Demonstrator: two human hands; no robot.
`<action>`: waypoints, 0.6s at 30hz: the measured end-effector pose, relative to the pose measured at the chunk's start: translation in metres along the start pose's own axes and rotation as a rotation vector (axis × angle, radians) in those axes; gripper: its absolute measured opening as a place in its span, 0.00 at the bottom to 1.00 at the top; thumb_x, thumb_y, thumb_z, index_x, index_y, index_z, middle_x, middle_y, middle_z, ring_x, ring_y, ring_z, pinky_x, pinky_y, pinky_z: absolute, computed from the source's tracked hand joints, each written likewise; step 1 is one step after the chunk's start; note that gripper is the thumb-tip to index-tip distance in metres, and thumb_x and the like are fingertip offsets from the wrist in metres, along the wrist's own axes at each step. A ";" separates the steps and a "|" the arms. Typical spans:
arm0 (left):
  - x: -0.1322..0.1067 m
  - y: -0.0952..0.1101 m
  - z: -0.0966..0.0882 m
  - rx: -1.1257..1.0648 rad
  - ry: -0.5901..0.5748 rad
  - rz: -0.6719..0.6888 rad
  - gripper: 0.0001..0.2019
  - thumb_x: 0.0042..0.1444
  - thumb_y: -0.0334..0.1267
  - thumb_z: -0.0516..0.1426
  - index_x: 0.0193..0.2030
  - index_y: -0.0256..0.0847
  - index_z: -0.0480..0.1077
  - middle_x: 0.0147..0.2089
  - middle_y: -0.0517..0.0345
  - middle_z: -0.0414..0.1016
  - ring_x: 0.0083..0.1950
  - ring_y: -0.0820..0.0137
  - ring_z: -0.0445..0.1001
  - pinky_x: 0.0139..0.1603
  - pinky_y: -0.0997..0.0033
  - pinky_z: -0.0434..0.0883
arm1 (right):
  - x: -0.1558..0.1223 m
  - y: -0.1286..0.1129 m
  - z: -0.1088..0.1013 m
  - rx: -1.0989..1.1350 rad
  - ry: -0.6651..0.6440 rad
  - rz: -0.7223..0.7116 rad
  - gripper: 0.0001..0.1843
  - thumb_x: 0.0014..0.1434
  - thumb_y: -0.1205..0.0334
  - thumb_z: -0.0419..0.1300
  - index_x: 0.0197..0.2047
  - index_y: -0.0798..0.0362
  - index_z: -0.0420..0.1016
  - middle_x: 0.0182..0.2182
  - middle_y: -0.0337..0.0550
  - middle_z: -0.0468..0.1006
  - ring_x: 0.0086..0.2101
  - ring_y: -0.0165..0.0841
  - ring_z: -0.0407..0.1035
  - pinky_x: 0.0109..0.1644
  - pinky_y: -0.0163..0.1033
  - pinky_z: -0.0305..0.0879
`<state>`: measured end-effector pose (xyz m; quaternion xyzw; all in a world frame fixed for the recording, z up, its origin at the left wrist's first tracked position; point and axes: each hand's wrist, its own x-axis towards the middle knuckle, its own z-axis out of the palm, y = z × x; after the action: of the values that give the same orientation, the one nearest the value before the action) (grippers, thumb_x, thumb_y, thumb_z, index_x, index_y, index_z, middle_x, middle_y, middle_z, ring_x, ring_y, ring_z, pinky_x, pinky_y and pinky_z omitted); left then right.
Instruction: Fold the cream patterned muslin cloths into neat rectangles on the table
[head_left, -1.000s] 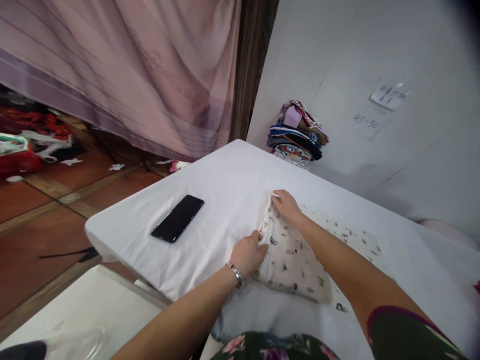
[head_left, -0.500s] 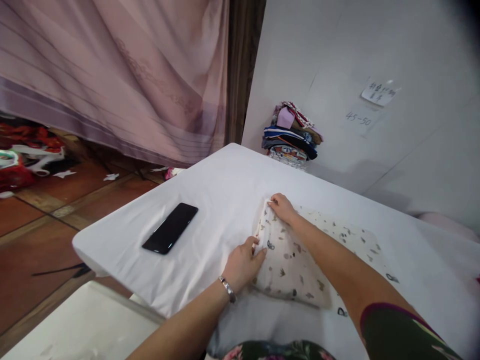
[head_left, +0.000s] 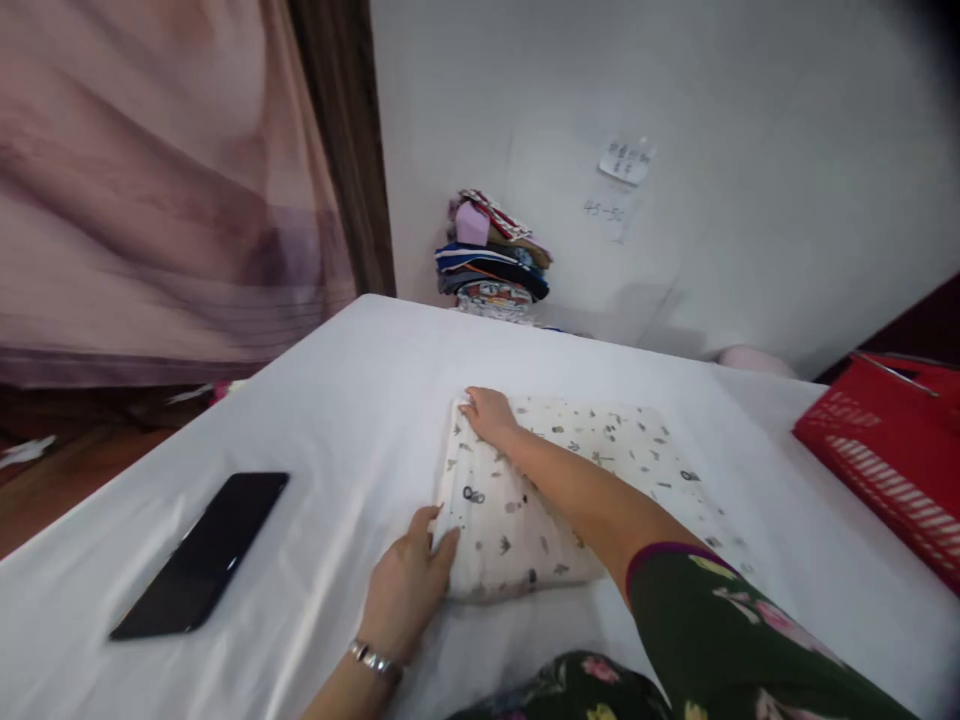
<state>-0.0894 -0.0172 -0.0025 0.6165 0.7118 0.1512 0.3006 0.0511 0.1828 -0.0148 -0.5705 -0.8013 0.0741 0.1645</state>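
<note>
The printed cloth (head_left: 502, 545) lies on your white table (head_left: 360, 380); your right hand (head_left: 489, 415) pinches its far left corner; your left hand (head_left: 409, 580) is at its left edge, whether gripping I cannot tell; your right forearm (head_left: 592, 505) hides part; a phone (head_left: 206, 555) lies left, a red basket (head_left: 877, 450) right, a clothes stack (head_left: 491, 265) beyond.

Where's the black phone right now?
In the head view, the black phone lies on the left side of the white-covered table, to the left of the left hand and the printed cloth.
</note>
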 end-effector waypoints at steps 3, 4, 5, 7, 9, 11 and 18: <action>0.002 -0.001 0.001 0.005 -0.004 -0.021 0.18 0.57 0.49 0.44 0.51 0.47 0.60 0.36 0.55 0.76 0.40 0.60 0.74 0.36 0.67 0.64 | -0.009 0.004 -0.009 0.024 0.054 -0.066 0.20 0.62 0.57 0.48 0.57 0.51 0.60 0.55 0.43 0.65 0.55 0.32 0.55 0.60 0.41 0.42; 0.002 -0.002 0.001 0.001 -0.008 -0.026 0.18 0.57 0.50 0.44 0.51 0.47 0.60 0.35 0.56 0.75 0.40 0.60 0.74 0.36 0.67 0.65 | -0.015 0.008 -0.012 0.029 0.078 -0.089 0.21 0.63 0.57 0.46 0.58 0.51 0.59 0.57 0.43 0.63 0.57 0.32 0.52 0.62 0.43 0.39; 0.002 -0.003 0.001 0.000 -0.008 -0.030 0.18 0.57 0.51 0.44 0.51 0.47 0.60 0.34 0.56 0.75 0.40 0.60 0.74 0.36 0.67 0.65 | -0.022 0.013 -0.016 0.027 0.096 -0.104 0.22 0.63 0.57 0.44 0.58 0.51 0.58 0.59 0.43 0.61 0.59 0.32 0.49 0.62 0.44 0.36; 0.003 -0.004 0.001 0.004 -0.003 -0.031 0.19 0.56 0.52 0.44 0.51 0.48 0.60 0.35 0.56 0.75 0.41 0.60 0.75 0.37 0.67 0.65 | -0.035 0.027 -0.023 0.003 0.077 -0.091 0.25 0.63 0.54 0.43 0.61 0.53 0.56 0.62 0.44 0.55 0.62 0.35 0.42 0.63 0.47 0.32; 0.004 -0.004 0.000 0.012 -0.009 -0.037 0.20 0.56 0.54 0.43 0.51 0.48 0.60 0.35 0.56 0.76 0.40 0.60 0.75 0.36 0.67 0.66 | -0.046 0.045 -0.028 -0.022 -0.022 -0.030 0.30 0.62 0.48 0.41 0.63 0.54 0.53 0.64 0.46 0.49 0.63 0.38 0.36 0.63 0.51 0.30; 0.004 -0.002 -0.001 0.015 -0.015 -0.049 0.21 0.55 0.55 0.44 0.50 0.48 0.61 0.34 0.58 0.75 0.39 0.61 0.75 0.35 0.67 0.66 | -0.052 0.059 -0.030 -0.028 -0.140 0.038 0.34 0.61 0.43 0.39 0.64 0.53 0.50 0.65 0.46 0.44 0.64 0.40 0.32 0.63 0.53 0.29; -0.001 0.006 -0.006 -0.046 0.027 -0.068 0.23 0.52 0.58 0.46 0.49 0.48 0.62 0.25 0.63 0.74 0.33 0.63 0.75 0.33 0.69 0.67 | -0.046 0.066 -0.040 0.038 -0.274 0.083 0.37 0.60 0.39 0.35 0.66 0.51 0.44 0.66 0.43 0.37 0.64 0.39 0.29 0.63 0.52 0.28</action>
<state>-0.0883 -0.0158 0.0053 0.5827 0.7328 0.1653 0.3100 0.1373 0.1592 -0.0061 -0.5844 -0.7905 0.1730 0.0611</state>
